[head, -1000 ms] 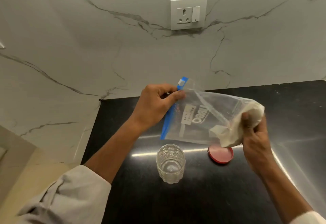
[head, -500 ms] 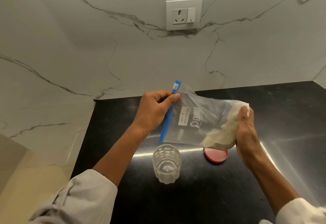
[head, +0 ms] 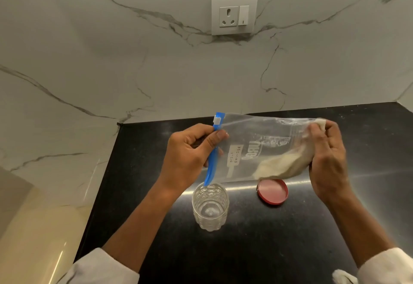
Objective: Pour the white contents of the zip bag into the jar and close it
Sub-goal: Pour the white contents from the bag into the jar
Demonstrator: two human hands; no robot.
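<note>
Head camera looks down on a clear zip bag (head: 257,149) held sideways above a black counter (head: 245,250), its blue zip strip (head: 212,156) at the 9 o'clock end and the white powder (head: 283,165) gathered in the lower corner toward 3 o'clock. A white label with handwriting sits on the bag's face near the strip. The left hand (head: 190,156) pinches the strip between thumb and curled fingers, thumb on the near face; whether the zip is parted cannot be told. The right hand (head: 326,156) grips the bag's bottom end, fingers wrapped over the bunched plastic and powder. The strip's lower tip hangs just above the rim of the glass jar (head: 210,206), which stands upright and uncapped on the counter at 6 o'clock from the left hand, with nothing white showing inside. A red lid (head: 272,191) lies flat on the counter at 3 o'clock from the jar, just under the powder-filled corner. Pale sleeves cover both forearms at the lower edge. Behind the counter, at 12 o'clock, a veined marble wall (head: 134,71) carries a white socket with switch (head: 234,15).
</note>
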